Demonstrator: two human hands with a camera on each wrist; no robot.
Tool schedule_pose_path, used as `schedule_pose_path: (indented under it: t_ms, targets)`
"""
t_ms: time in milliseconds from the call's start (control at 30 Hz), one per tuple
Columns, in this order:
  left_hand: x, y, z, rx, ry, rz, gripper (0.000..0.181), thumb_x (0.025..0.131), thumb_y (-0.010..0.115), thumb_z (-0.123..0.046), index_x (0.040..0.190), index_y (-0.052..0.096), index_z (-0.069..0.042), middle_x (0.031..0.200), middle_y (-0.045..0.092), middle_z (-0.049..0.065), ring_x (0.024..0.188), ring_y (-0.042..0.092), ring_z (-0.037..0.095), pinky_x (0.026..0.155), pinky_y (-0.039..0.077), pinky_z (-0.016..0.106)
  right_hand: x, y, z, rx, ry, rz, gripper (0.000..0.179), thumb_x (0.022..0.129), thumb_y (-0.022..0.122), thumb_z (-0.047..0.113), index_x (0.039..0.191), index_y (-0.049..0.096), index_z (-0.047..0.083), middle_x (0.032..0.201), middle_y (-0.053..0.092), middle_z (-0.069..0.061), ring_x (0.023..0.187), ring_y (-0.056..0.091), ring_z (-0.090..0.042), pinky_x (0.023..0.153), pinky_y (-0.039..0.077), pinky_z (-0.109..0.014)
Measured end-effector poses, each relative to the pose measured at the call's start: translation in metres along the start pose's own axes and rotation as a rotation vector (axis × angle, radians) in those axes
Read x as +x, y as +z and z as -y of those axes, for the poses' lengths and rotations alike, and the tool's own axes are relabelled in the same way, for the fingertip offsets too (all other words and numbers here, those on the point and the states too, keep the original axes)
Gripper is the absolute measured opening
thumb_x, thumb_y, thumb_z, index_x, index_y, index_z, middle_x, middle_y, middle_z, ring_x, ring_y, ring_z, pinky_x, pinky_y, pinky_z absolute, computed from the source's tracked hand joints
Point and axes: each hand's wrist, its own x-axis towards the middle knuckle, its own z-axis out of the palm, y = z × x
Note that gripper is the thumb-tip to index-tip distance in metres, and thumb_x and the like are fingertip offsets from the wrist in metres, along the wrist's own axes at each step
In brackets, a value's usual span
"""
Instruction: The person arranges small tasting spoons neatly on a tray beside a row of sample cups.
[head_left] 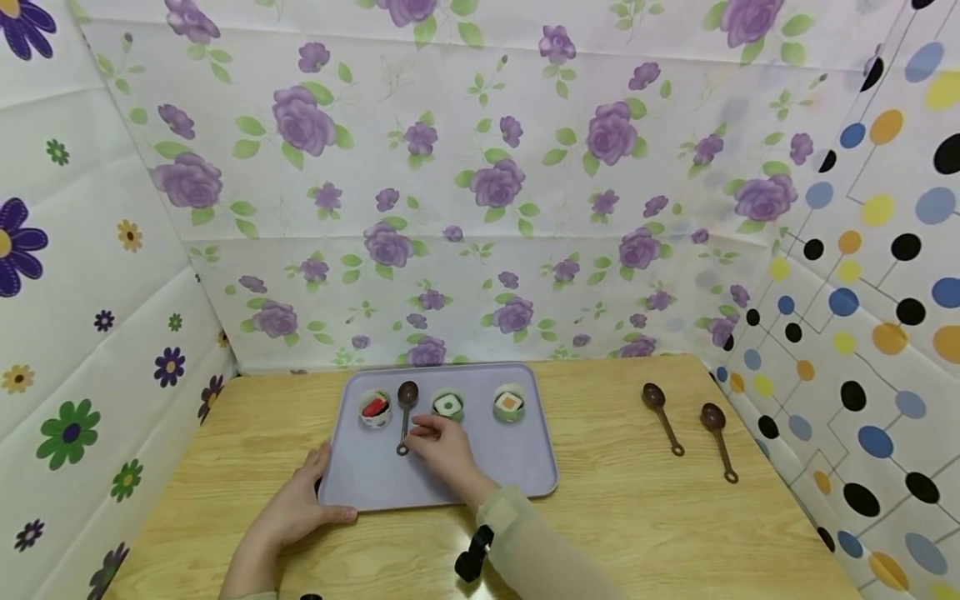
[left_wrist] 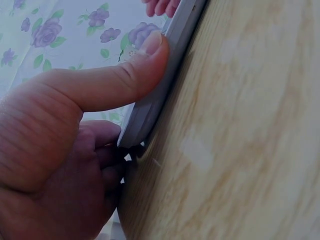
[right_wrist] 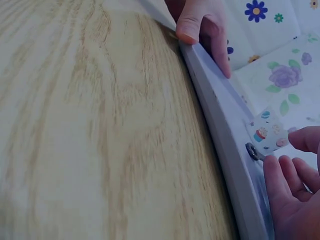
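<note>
A lavender tray [head_left: 390,492] lies on the wooden table. My left hand [head_left: 300,504] holds its front left corner, thumb along the front rim and fingers at the left side. On the tray lies a brown spoon [head_left: 407,393], bowl toward the back. My right hand [head_left: 444,450] is at its handle, the fingertips close to the ring end [right_wrist: 252,151]; a gap shows between the fingers. Left of the spoon stands a small printed cup [head_left: 375,421] with red pieces. Two more cups, one behind my right hand, hold white square pieces, one green-centred [head_left: 448,405], one orange-centred [head_left: 509,402].
Two more brown spoons, one nearer the tray [head_left: 654,397] and one farther right [head_left: 714,417], lie on the table [head_left: 615,500]. Patterned cloth [head_left: 480,250] hangs behind and on both sides. A black strap piece [head_left: 474,554] is at my right wrist.
</note>
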Motion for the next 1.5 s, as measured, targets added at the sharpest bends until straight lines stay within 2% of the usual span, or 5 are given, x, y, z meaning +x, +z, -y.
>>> schedule_pose_path:
  t_ms: [333, 567, 700, 1167, 1500]
  targets:
    - [0.001, 0.002, -0.001, 0.004, 0.017, -0.007, 0.138, 0.064, 0.088, -0.056, 0.158, 0.006, 0.003, 0.16, 0.006, 0.031, 0.146, 0.003, 0.051, 0.113, 0.011, 0.067, -0.008, -0.041, 0.002, 0.307, 0.069, 0.135, 0.041, 0.087, 0.074, 0.006, 0.125, 0.065, -0.005, 0.108, 0.071, -0.018, 0.089, 0.07, -0.017, 0.08, 0.059, -0.034]
    - [-0.001, 0.0, 0.002, 0.005, 0.012, 0.01, 0.134, 0.068, 0.085, -0.056, 0.158, 0.003, 0.001, 0.16, 0.004, 0.032, 0.145, 0.003, 0.055, 0.111, 0.011, 0.07, -0.012, -0.068, 0.016, 0.389, 0.082, 0.181, 0.046, 0.091, 0.073, 0.011, 0.132, 0.059, -0.006, 0.124, 0.062, -0.03, 0.094, 0.07, -0.02, 0.086, 0.057, -0.037]
    - [0.0, 0.0, 0.003, 0.008, 0.014, 0.01, 0.136, 0.067, 0.086, -0.056, 0.158, 0.003, 0.002, 0.16, 0.004, 0.033, 0.144, 0.004, 0.055, 0.111, 0.011, 0.07, -0.018, -0.079, 0.025, 0.423, 0.089, 0.228, 0.053, 0.091, 0.074, 0.014, 0.137, 0.055, -0.006, 0.125, 0.06, -0.028, 0.097, 0.07, -0.021, 0.089, 0.056, -0.038]
    - [0.001, 0.002, 0.001, -0.007, 0.005, -0.017, 0.14, 0.062, 0.09, -0.055, 0.157, 0.006, 0.003, 0.16, 0.006, 0.032, 0.147, 0.002, 0.051, 0.113, 0.01, 0.067, -0.031, -0.14, 0.034, 0.439, 0.022, 0.319, 0.057, 0.093, 0.071, 0.01, 0.142, 0.048, -0.006, 0.12, 0.061, -0.012, 0.107, 0.066, -0.023, 0.096, 0.053, -0.04]
    - [0.0, 0.001, 0.002, -0.002, 0.011, -0.014, 0.139, 0.063, 0.088, -0.056, 0.158, 0.005, 0.002, 0.16, 0.006, 0.032, 0.146, 0.003, 0.051, 0.113, 0.01, 0.067, -0.041, -0.186, 0.018, 0.285, 0.032, 0.347, 0.056, 0.094, 0.07, 0.011, 0.143, 0.047, -0.004, 0.127, 0.057, -0.021, 0.111, 0.064, -0.028, 0.095, 0.053, -0.042]
